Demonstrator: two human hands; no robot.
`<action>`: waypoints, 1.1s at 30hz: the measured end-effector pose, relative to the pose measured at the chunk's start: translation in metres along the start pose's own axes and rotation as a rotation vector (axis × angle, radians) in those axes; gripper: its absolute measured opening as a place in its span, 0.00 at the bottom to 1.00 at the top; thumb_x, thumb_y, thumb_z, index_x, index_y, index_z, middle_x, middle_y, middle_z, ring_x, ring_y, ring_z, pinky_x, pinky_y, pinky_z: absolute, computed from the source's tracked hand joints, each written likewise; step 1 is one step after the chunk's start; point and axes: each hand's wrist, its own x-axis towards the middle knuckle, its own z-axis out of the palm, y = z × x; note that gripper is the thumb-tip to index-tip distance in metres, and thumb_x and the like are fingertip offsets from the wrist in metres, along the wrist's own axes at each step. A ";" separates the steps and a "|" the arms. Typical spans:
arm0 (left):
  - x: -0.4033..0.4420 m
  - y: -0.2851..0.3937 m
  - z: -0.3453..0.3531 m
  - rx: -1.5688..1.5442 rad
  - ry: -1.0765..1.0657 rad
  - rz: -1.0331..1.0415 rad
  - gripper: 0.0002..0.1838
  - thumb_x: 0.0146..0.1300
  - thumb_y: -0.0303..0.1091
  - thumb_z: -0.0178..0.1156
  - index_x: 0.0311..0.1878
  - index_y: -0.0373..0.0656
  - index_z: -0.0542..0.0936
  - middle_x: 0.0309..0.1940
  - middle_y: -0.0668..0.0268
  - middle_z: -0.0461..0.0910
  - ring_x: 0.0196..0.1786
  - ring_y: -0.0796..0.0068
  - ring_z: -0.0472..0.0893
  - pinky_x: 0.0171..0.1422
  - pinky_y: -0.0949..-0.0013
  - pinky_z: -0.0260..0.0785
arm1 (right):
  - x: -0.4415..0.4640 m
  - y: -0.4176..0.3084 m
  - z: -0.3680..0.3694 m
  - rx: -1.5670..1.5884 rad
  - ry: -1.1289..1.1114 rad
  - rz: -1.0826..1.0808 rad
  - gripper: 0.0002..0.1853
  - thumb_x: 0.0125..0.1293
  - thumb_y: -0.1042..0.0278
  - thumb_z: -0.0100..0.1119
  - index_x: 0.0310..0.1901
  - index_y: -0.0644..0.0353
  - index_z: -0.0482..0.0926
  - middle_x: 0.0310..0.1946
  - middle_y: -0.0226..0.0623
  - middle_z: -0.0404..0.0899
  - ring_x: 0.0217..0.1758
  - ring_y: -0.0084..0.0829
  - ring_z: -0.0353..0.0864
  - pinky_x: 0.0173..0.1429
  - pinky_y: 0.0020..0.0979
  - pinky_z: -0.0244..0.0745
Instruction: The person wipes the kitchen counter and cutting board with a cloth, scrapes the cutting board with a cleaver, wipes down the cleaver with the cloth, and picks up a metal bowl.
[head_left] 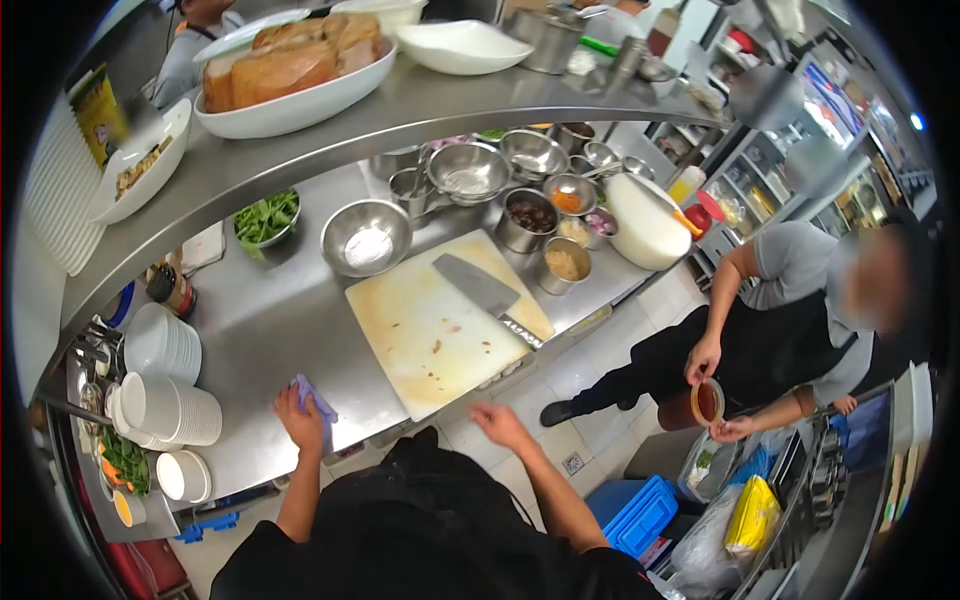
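Observation:
My left hand (298, 416) is on a purple cloth (319, 403), gripping it at the front edge of the steel counter. Bits of the cloth stick out to the right of the fingers. My right hand (503, 426) hangs in the air just off the near side of a cutting board (405, 330), its fingers loosely bent and apart, with nothing visible in them. On the board lies a cleaver (478, 285), its dark handle towards the right edge, among scattered food scraps.
Metal bowls (366, 237) and small pots of ingredients stand behind the board. Stacked white bowls (170, 405) are at the left. A raised shelf (450, 105) carries a dish of meat (300, 65). At the right, a co-worker (770, 310) holds a container of red sauce (706, 402).

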 end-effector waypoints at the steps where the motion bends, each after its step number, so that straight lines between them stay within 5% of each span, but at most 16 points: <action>1: 0.003 0.004 0.000 0.014 0.002 -0.008 0.20 0.62 0.36 0.57 0.57 0.40 0.76 0.60 0.52 0.73 0.66 0.48 0.67 0.74 0.41 0.47 | 0.015 -0.015 -0.010 0.041 0.097 -0.017 0.15 0.66 0.63 0.60 0.48 0.64 0.82 0.40 0.50 0.84 0.38 0.35 0.85 0.44 0.33 0.79; 4: 0.012 0.016 -0.007 0.025 -0.044 -0.039 0.19 0.63 0.35 0.56 0.56 0.39 0.76 0.60 0.52 0.72 0.67 0.48 0.66 0.75 0.41 0.46 | 0.065 -0.052 -0.040 -0.160 0.421 -0.124 0.10 0.64 0.72 0.57 0.45 0.66 0.81 0.32 0.46 0.82 0.33 0.40 0.82 0.39 0.36 0.76; 8: 0.015 0.019 -0.003 -0.005 -0.053 -0.058 0.19 0.62 0.35 0.55 0.56 0.39 0.76 0.61 0.53 0.72 0.67 0.48 0.66 0.75 0.40 0.46 | 0.114 -0.057 -0.071 -0.647 0.566 -0.232 0.15 0.50 0.76 0.66 0.42 0.67 0.81 0.44 0.47 0.77 0.47 0.47 0.76 0.50 0.43 0.72; 12: 0.015 0.015 0.000 -0.008 -0.067 -0.092 0.20 0.63 0.36 0.54 0.56 0.39 0.76 0.61 0.53 0.72 0.67 0.48 0.66 0.75 0.38 0.46 | 0.127 -0.028 -0.079 -0.668 0.456 -0.132 0.16 0.49 0.75 0.67 0.42 0.66 0.80 0.44 0.49 0.76 0.50 0.48 0.75 0.51 0.44 0.72; 18: 0.013 0.017 -0.001 0.003 -0.054 -0.132 0.20 0.62 0.37 0.55 0.57 0.39 0.76 0.61 0.52 0.72 0.67 0.48 0.66 0.76 0.39 0.45 | 0.154 0.000 -0.091 -0.634 0.420 -0.047 0.12 0.51 0.75 0.63 0.39 0.64 0.77 0.37 0.50 0.76 0.41 0.54 0.78 0.45 0.50 0.74; 27: 0.010 0.029 -0.001 0.016 0.000 -0.145 0.20 0.63 0.37 0.55 0.57 0.39 0.76 0.60 0.51 0.72 0.66 0.47 0.67 0.75 0.41 0.47 | 0.190 -0.010 -0.136 -0.513 -0.158 0.035 0.40 0.46 0.70 0.65 0.65 0.59 0.62 0.38 0.53 0.81 0.41 0.53 0.81 0.46 0.43 0.77; 30: 0.004 0.040 0.008 0.123 0.081 -0.217 0.20 0.64 0.37 0.55 0.57 0.39 0.76 0.60 0.50 0.73 0.65 0.47 0.68 0.74 0.42 0.48 | 0.200 -0.011 -0.146 -0.257 -0.349 -0.054 0.54 0.43 0.66 0.67 0.74 0.57 0.51 0.44 0.55 0.81 0.35 0.47 0.81 0.45 0.38 0.78; 31: 0.002 0.044 0.011 0.136 0.078 -0.248 0.21 0.64 0.38 0.55 0.58 0.39 0.75 0.60 0.49 0.72 0.66 0.47 0.67 0.74 0.42 0.48 | 0.208 0.014 -0.138 -0.157 -0.351 -0.188 0.58 0.46 0.71 0.66 0.78 0.50 0.41 0.51 0.52 0.79 0.29 0.36 0.79 0.40 0.32 0.78; 33: 0.001 0.051 0.015 0.163 0.076 -0.310 0.24 0.64 0.42 0.56 0.60 0.39 0.73 0.62 0.47 0.70 0.67 0.45 0.66 0.74 0.41 0.48 | 0.203 0.008 -0.138 0.149 -0.451 -0.014 0.56 0.48 0.76 0.64 0.78 0.48 0.43 0.56 0.50 0.77 0.27 0.30 0.79 0.36 0.29 0.77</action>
